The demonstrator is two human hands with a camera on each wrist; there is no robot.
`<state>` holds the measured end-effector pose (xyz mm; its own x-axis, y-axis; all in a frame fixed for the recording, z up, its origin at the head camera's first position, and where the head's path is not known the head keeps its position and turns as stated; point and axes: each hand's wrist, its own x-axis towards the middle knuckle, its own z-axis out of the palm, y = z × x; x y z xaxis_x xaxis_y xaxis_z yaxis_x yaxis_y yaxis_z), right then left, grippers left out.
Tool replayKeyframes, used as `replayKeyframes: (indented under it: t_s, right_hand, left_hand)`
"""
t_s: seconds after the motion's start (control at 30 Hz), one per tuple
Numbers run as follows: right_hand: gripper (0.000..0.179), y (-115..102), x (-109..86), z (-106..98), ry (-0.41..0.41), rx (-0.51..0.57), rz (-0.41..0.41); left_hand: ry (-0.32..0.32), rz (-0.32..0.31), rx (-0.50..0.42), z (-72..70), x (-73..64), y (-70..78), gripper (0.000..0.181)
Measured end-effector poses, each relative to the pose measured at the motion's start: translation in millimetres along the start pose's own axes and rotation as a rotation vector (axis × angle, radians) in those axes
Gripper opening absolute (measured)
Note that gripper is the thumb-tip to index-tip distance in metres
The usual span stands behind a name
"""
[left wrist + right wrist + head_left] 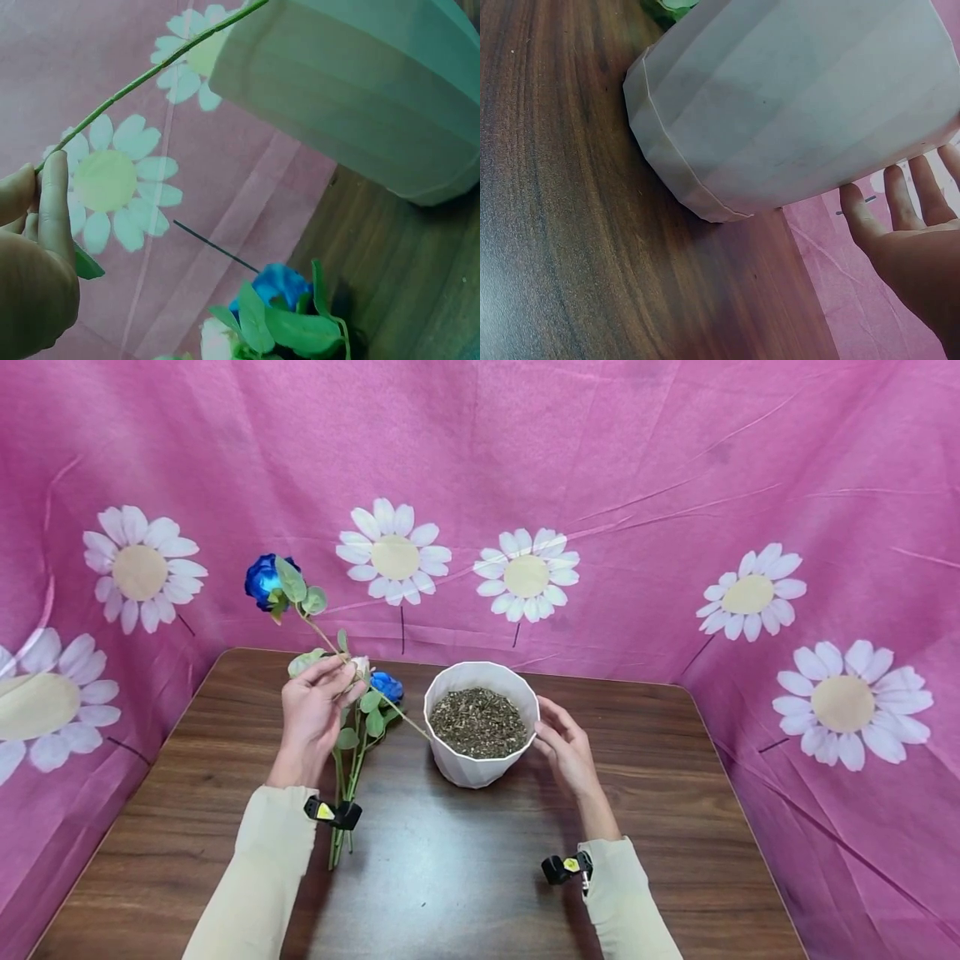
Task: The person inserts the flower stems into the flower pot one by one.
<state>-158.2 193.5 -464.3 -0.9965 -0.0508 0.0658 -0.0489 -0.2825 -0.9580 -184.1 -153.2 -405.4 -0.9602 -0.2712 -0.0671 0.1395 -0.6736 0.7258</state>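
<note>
My left hand (315,702) pinches the stem of a blue rose (264,582) between thumb and fingers. The rose tilts, its bloom up at the left and its bare stem end down at the left side of a white faceted flowerpot (480,772). In the left wrist view the stem (142,78) overlaps the pot's rim. Dark, crumbly soil (478,722) fills much of the pot. My right hand (572,750) rests its fingertips on the pot's right side, fingers extended; the right wrist view shows these fingers (904,199) along the wall.
More artificial flowers lie on the wooden table (637,760) left of the pot: a second blue rose (387,685), a pale bloom (362,667) and several green stems (343,777). A pink cloth (600,443) printed with white daisies hangs behind and beside the table.
</note>
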Motion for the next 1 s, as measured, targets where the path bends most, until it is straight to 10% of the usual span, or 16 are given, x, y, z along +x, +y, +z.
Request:
replayKeyframes:
  t_s: [0.63,1.0]
  right_hand:
    - [0.05,2.2,1.5,-2.7,-0.014,0.016,-0.022]
    - [0.046,68.4,28.6,-54.4,-0.126,-0.001,-0.119]
  left_hand:
    - [-0.019,0.217,0.022,38.4,7.2,-3.8,0.028]
    - [-0.059,0.298,0.178,49.1,7.5,-17.2,0.022]
